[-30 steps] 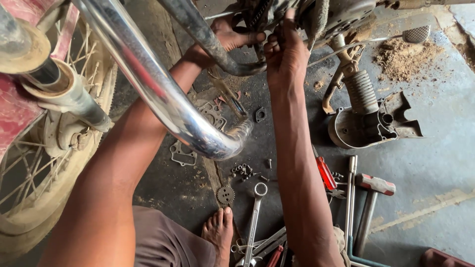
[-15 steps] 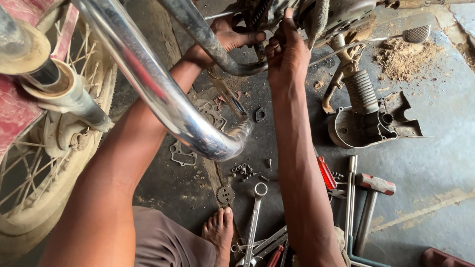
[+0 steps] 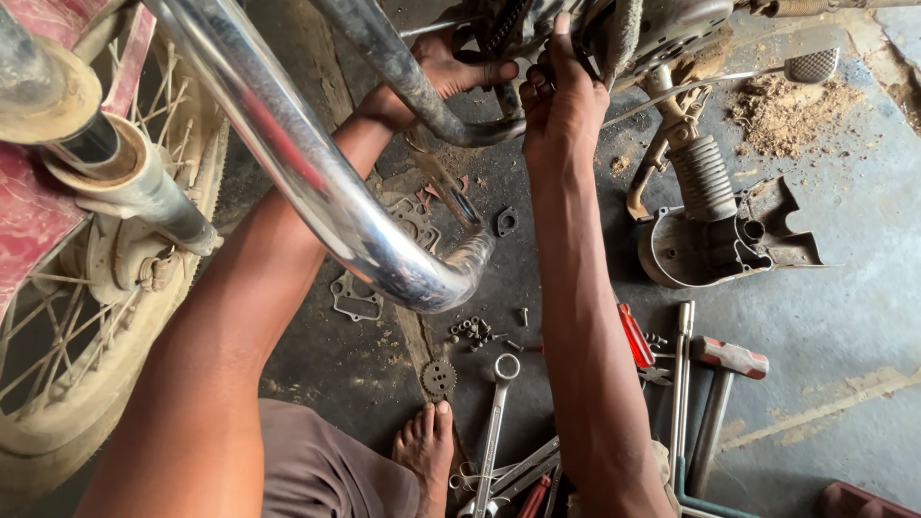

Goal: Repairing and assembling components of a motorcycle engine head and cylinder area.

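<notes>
Both my arms reach up under a motorcycle's engine [image 3: 662, 29] at the top of the view. My left hand [image 3: 451, 72] is tucked behind a dark bent pipe [image 3: 413, 86] and grips a part by the drive chain [image 3: 504, 24]; what it holds is hidden. My right hand [image 3: 561, 96] presses against the engine's underside with fingers curled on a small part I cannot make out. A chrome exhaust pipe [image 3: 317, 182] crosses in front of my left forearm.
A spoked rear wheel [image 3: 86, 317] stands at left. On the oily floor lie a removed engine cover [image 3: 720, 240], gaskets [image 3: 357, 295], loose bolts [image 3: 470, 331], a small sprocket [image 3: 438, 377], a ring spanner [image 3: 494, 412], a red-handled screwdriver [image 3: 635, 336], a hammer [image 3: 720, 393] and my bare foot [image 3: 427, 456]. Sawdust [image 3: 787, 110] lies top right.
</notes>
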